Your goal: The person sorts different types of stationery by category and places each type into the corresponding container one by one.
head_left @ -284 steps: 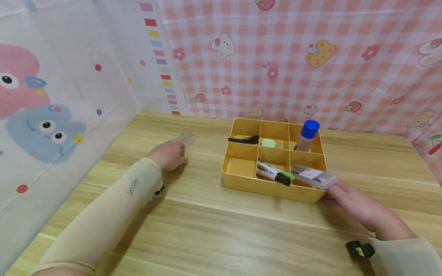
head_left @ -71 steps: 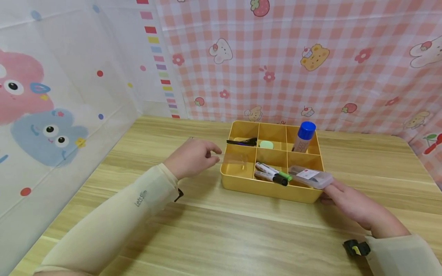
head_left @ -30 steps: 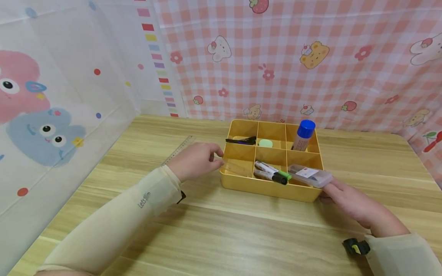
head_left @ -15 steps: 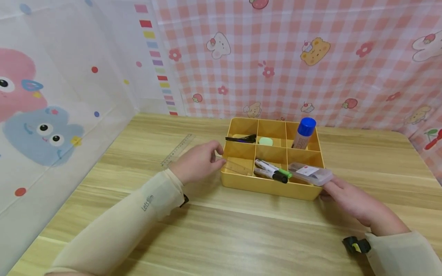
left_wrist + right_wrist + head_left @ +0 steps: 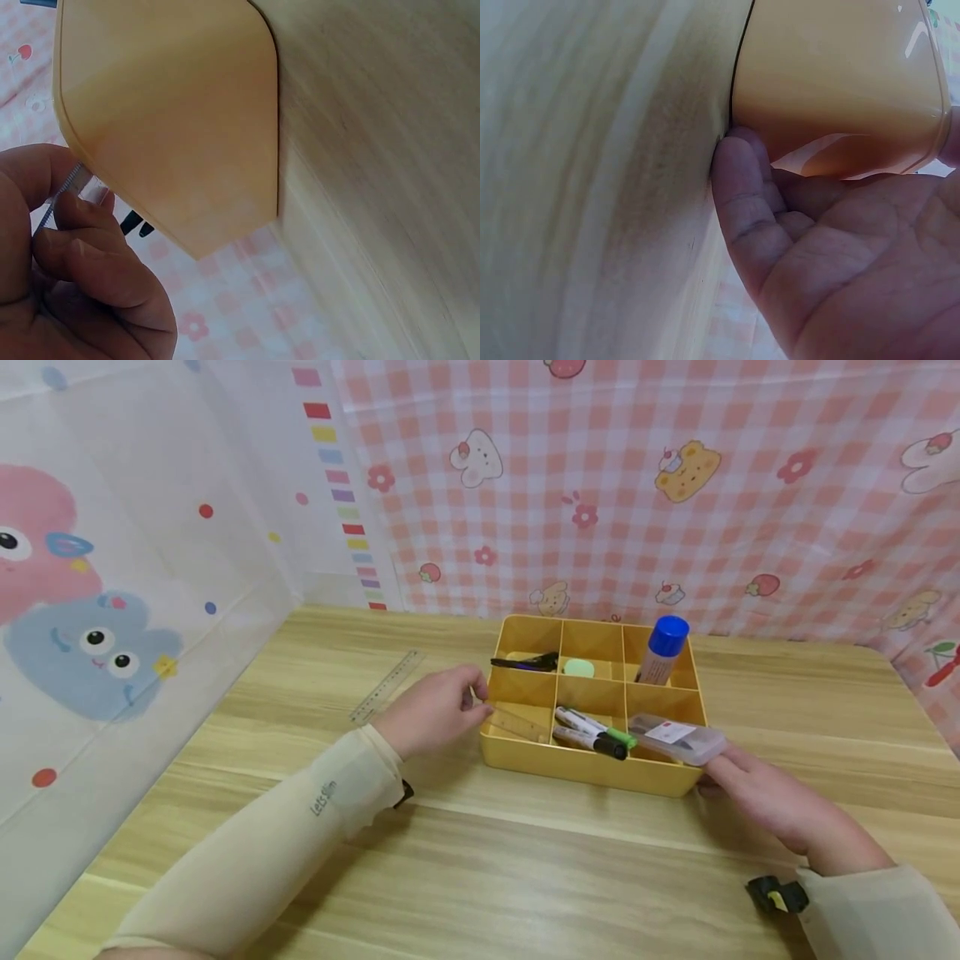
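My left hand [image 5: 433, 714] pinches a clear ruler [image 5: 517, 724] between thumb and fingers at the left rim of a yellow divided box [image 5: 592, 777]. The ruler slants down into the front-left compartment. In the left wrist view, part of the ruler's marked edge [image 5: 81, 178] shows between the fingers, next to the box's outer wall. My right hand [image 5: 780, 802] holds the box at its front right corner. In the right wrist view its bent fingers [image 5: 739, 172] lie against the wall near the tabletop, the thumb [image 5: 951, 139] up at the rim.
Another clear ruler [image 5: 384, 687] lies on the table left of the box. Inside the box are markers [image 5: 588, 741], a clear plastic case [image 5: 682, 741] jutting over the corner, a blue-capped glue stick [image 5: 663, 652], a pale green item [image 5: 578, 669] and black pens [image 5: 525, 662].
My left hand has moved right from the rulers on the table to the box, bringing one ruler along. That ruler's far end has tipped down into the front-left compartment. The right hand stays put.
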A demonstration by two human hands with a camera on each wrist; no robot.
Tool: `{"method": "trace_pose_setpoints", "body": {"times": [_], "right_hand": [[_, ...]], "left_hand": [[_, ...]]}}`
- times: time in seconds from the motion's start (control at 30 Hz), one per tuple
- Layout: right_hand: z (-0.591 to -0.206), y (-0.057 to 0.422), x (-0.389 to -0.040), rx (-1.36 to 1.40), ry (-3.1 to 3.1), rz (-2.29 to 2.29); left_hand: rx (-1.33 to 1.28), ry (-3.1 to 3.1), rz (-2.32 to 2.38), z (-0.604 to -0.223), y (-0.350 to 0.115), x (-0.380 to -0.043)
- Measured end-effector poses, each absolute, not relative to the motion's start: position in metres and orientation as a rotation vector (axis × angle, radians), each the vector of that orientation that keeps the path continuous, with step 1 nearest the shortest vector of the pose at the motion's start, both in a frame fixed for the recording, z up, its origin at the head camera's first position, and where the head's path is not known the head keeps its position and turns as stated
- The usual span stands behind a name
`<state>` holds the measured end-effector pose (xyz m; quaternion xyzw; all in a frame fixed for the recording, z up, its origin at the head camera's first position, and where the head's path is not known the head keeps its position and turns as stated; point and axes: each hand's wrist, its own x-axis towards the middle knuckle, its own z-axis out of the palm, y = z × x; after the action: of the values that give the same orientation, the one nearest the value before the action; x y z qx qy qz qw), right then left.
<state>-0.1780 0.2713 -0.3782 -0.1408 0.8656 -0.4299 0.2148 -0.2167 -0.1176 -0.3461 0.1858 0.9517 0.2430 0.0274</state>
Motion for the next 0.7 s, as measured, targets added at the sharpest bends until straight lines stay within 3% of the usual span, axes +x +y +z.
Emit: {"method": "trace_pose_setpoints", "body": {"times": [0.43,0.7], "right_hand": [[-0.379,0.271,-0.177,-0.405,2.42,-1.189],[-0.377,0.271,-0.177,-0.407,2.404,-1.173]], "left_hand": [[0.493,2.923,0.776,-0.343,-0.113,-0.215],[0.388,3.021,0.887,-0.327,-0.146,-0.216]]}}
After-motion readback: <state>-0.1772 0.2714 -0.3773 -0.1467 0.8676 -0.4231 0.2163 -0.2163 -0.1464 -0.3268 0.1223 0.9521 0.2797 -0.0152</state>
